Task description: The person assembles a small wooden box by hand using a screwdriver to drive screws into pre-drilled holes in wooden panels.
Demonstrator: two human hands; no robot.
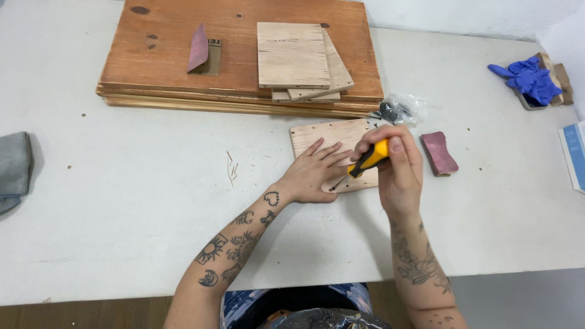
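Grey cloth [13,167] sits folded at the far left edge of the white table [122,231]. Moving across, a stack of reddish-brown boards [183,67] lies at the back, with a folded sheet of sandpaper [201,52] on top and a few pale wooden panels [295,58] piled beside it. Now the action: the left hand [311,173] lies flat, fingers spread, pressing down on a small pale wood board [317,134] near the table's middle. Right next to it, the right hand [396,164] is closed around a yellow-and-black screwdriver [365,159], its tip angled down to the board's near edge, just by the left fingertips. Behind the right hand, a clear plastic bag of dark hardware [399,109] rests against the stack. Just beside the right hand lies a purplish sanding block [439,153]. Farther right, blue gloves [529,78] are heaped near the table's corner.
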